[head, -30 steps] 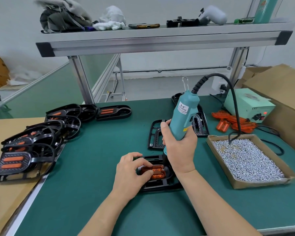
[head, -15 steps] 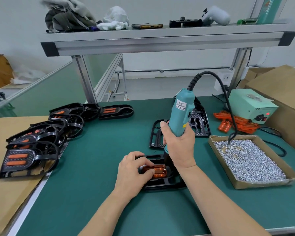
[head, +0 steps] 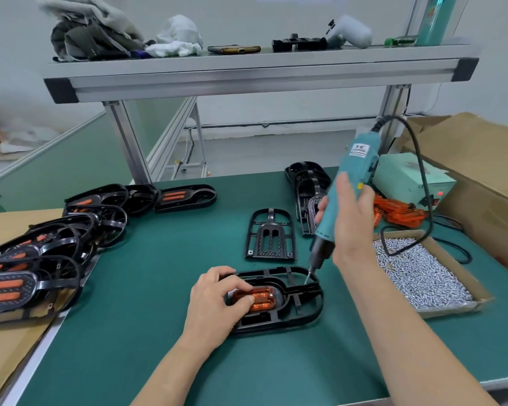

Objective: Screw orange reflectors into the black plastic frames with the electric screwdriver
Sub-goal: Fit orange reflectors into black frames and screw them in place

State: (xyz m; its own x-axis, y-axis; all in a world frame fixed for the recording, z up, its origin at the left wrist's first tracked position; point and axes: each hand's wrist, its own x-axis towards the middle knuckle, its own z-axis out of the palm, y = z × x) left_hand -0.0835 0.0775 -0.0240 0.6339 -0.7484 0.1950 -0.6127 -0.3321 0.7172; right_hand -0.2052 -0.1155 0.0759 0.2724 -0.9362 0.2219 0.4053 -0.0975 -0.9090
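Head view: your left hand [head: 217, 303] holds the reflector [head: 263, 297] down with curled fingers. The reflector sits in the frame [head: 320, 303], which lies near the table's [head: 129, 332] front edge, about midway along. Your right hand [head: 352, 221] grips the screwdriver [head: 346, 189], which is tilted with its bit at the frame's far right rim; you cannot tell whether it touches. A bare frame [head: 270, 235] lies just behind. A box [head: 458, 276] of screws [head: 417, 268] sits by the right edge, with loose reflectors [head: 399, 212] behind it. Finished frames [head: 35, 259] pile at the left edge.
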